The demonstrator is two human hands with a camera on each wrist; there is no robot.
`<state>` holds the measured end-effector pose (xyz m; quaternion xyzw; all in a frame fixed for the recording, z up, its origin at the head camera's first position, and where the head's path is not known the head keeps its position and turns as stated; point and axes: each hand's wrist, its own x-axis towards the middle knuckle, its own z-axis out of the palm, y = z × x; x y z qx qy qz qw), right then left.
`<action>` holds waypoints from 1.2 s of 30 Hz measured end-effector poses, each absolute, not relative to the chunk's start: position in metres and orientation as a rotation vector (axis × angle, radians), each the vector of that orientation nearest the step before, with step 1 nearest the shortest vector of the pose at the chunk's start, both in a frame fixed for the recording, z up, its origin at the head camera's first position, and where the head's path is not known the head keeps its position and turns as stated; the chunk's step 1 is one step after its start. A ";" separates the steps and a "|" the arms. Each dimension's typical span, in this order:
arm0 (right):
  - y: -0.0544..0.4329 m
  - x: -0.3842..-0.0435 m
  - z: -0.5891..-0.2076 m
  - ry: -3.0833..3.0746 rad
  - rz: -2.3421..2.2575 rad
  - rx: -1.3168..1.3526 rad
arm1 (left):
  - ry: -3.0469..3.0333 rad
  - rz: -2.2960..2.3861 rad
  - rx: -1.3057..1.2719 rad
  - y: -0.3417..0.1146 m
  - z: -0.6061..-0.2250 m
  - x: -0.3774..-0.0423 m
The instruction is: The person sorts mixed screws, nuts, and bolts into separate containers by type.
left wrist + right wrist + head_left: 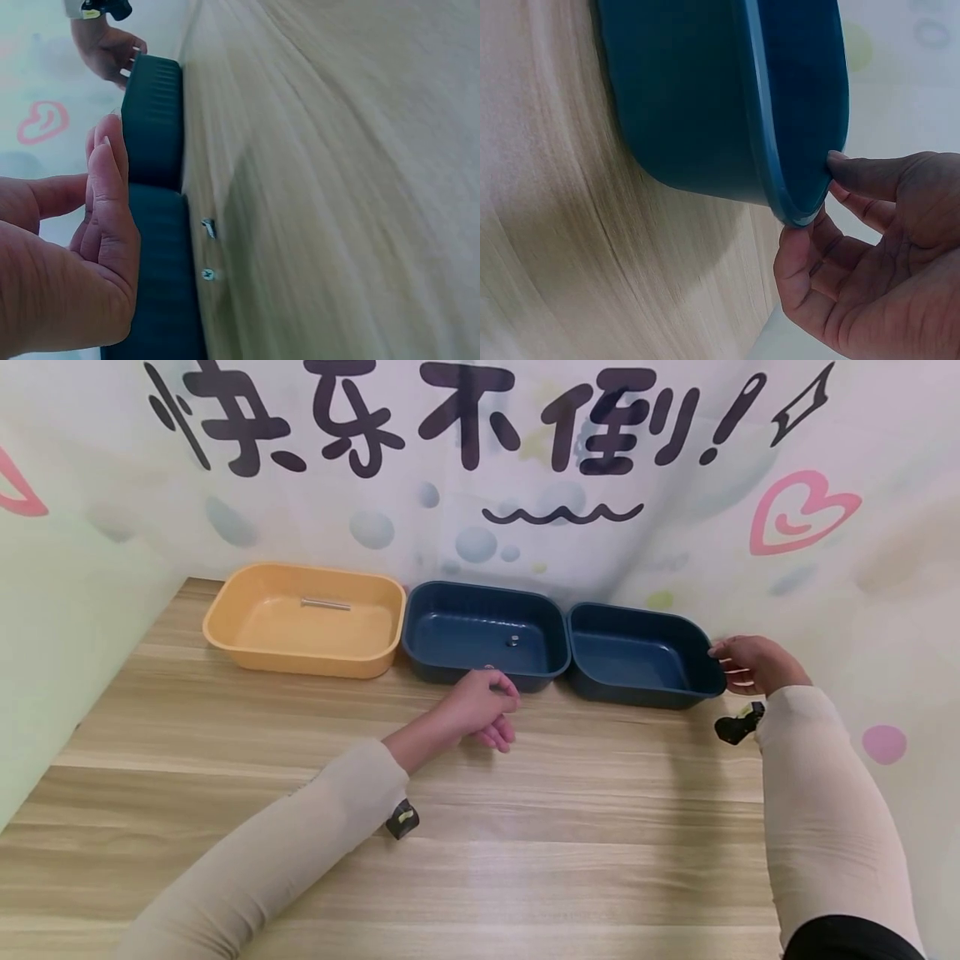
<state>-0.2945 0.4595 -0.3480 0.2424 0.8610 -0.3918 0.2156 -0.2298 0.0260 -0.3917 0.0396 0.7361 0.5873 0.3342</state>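
Note:
My right hand (761, 662) pinches the outer end of the right-hand dark blue bin (637, 695), thumb over the rim (769, 142) and fingers underneath, as the right wrist view shows. My left hand (480, 706) hovers in front of the middle dark blue bin (420, 647), fingers loosely bent and nothing visible in them. In the left wrist view, two small screws (208, 228) lie on the wooden table beside that bin's front wall; the left hand hides them in the head view. Inside the middle bin is a small metal piece (513, 641).
To the left stands a yellow bin (300, 664) with a long silver bolt (326, 604) in it. All three bins form a row along the back of the wooden table (570, 827), against a printed cloth (337, 539) with large black characters.

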 end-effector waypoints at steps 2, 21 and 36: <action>0.460 -0.295 -0.348 2.379 -1.088 0.673 | 1.917 1.542 0.089 0.026 -0.396 -0.230; 0.459 -0.294 -0.348 2.381 -1.085 0.668 | 1.939 1.503 -0.040 0.018 -0.424 -0.229; 0.459 -0.293 -0.347 2.369 -1.100 0.675 | 1.944 1.501 -0.069 0.021 -0.432 -0.230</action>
